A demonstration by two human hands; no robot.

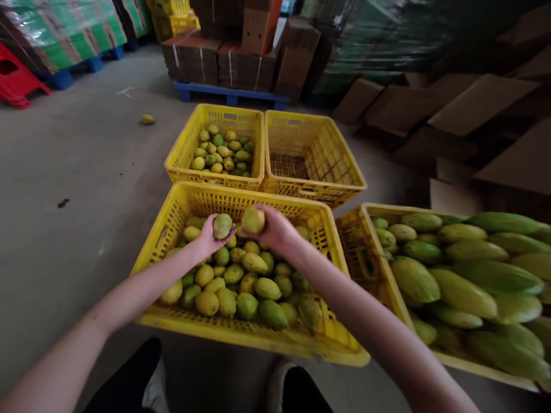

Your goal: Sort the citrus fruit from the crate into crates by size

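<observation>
My left hand (213, 237) is palm up with its fingers curled under a pale green, lemon-shaped fruit (222, 226). Just beside it, my right hand (272, 228) grips a yellower lemon-shaped fruit (253, 220) from the right. The two fruits are close together but apart. Both hands are over the front yellow crate (253, 338), where a layer of similar green and yellow fruits (235, 274) lies loose. Parts of this crate's far side and some fruits are hidden behind my hands and forearms.
Behind stand a yellow crate (172, 163) partly filled with similar fruits and a yellow crate (316, 186) with a bare floor. At right, a crate (402, 304) is heaped with large papayas (462, 292). One fruit (147, 119) lies on the floor. Cardboard (482, 103) leans at far right.
</observation>
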